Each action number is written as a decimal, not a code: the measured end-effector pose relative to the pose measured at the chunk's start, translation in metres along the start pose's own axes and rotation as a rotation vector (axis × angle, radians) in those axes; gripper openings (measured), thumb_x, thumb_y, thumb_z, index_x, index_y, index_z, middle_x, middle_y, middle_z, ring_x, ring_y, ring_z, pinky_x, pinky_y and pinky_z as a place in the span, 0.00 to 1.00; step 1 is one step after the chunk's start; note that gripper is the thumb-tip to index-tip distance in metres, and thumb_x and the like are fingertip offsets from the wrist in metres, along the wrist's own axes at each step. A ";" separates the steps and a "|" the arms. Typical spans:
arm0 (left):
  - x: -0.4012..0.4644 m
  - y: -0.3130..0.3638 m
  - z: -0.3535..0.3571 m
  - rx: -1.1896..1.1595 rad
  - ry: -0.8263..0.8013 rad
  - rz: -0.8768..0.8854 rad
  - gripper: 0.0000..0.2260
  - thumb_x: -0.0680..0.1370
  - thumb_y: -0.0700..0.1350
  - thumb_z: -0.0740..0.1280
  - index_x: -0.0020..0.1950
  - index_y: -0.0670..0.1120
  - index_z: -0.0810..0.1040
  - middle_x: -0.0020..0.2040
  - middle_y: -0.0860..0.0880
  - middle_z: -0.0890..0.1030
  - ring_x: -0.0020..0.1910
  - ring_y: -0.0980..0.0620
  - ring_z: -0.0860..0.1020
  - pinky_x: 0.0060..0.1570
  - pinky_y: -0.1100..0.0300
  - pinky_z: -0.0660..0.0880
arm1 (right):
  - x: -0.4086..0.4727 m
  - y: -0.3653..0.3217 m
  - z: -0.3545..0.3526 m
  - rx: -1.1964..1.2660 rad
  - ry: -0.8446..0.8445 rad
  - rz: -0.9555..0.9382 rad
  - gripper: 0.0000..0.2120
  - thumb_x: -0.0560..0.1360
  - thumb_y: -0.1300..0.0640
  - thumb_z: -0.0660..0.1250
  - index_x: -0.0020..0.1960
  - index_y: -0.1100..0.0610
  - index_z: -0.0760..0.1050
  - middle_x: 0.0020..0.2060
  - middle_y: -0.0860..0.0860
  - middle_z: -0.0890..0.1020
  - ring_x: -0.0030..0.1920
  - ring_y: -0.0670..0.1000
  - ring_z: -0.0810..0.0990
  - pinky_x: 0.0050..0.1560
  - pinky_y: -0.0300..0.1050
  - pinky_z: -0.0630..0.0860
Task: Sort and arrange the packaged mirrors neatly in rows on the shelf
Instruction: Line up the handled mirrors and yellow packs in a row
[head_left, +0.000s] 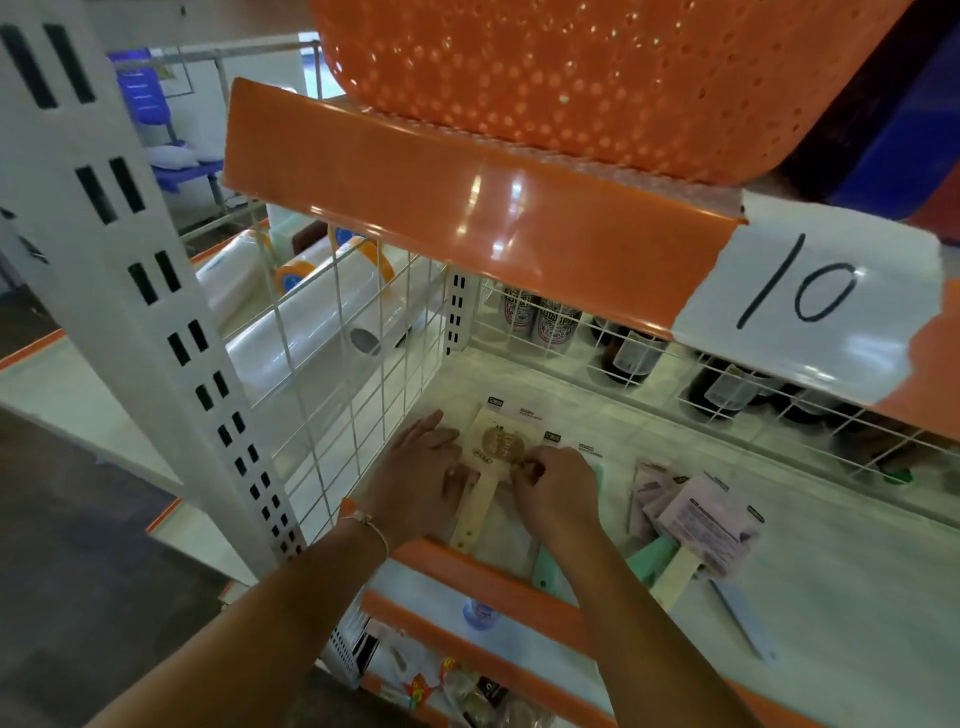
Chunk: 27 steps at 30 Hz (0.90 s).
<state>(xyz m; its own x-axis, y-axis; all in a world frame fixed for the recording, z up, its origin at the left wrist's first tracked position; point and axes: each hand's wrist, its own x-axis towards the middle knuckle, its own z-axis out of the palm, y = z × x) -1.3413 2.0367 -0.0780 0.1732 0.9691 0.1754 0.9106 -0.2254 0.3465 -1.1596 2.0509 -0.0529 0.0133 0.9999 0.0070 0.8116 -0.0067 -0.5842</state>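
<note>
Both hands are on one packaged mirror (491, 452), a beige one with a wooden handle, which lies flat at the left end of the white shelf (857, 582), close to the wire grid side panel (358, 374). The left hand (423, 478) rests on its left edge with the fingers straight and together. The right hand (553, 486) has curled fingers that pinch the right edge of the package. Under it I see one more mirror with a mint green handle (545, 564). To the right, apart from the hands, lies a loose pile of mirrors (696, 519); I can count at least three handles there, but the exact number is not clear. One paper sign (810, 296) with "10" hangs on the orange shelf edge (441, 202) above.
</note>
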 end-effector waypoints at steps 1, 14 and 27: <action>0.000 -0.001 0.001 -0.003 0.006 -0.004 0.27 0.76 0.57 0.51 0.58 0.43 0.82 0.64 0.47 0.79 0.73 0.46 0.66 0.73 0.48 0.62 | 0.000 0.001 0.000 -0.008 -0.011 0.000 0.09 0.74 0.52 0.67 0.49 0.53 0.83 0.45 0.53 0.82 0.45 0.52 0.80 0.44 0.39 0.73; 0.001 -0.007 0.009 -0.037 0.104 0.016 0.24 0.78 0.56 0.54 0.52 0.42 0.84 0.58 0.47 0.82 0.69 0.47 0.71 0.71 0.51 0.65 | -0.009 -0.002 -0.003 -0.039 -0.021 -0.051 0.10 0.77 0.50 0.67 0.53 0.50 0.84 0.49 0.53 0.80 0.50 0.53 0.80 0.50 0.40 0.73; 0.004 -0.012 0.015 -0.091 0.069 -0.041 0.23 0.77 0.58 0.57 0.56 0.44 0.82 0.60 0.47 0.81 0.71 0.47 0.68 0.71 0.49 0.65 | 0.005 -0.003 -0.013 -0.239 -0.142 -0.202 0.25 0.74 0.43 0.68 0.69 0.49 0.73 0.70 0.54 0.69 0.71 0.58 0.63 0.71 0.50 0.63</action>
<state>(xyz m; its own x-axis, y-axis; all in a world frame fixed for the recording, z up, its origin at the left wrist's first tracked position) -1.3461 2.0452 -0.0951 0.1076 0.9692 0.2214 0.8780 -0.1971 0.4361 -1.1545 2.0557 -0.0407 -0.2294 0.9731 -0.0199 0.9036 0.2053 -0.3759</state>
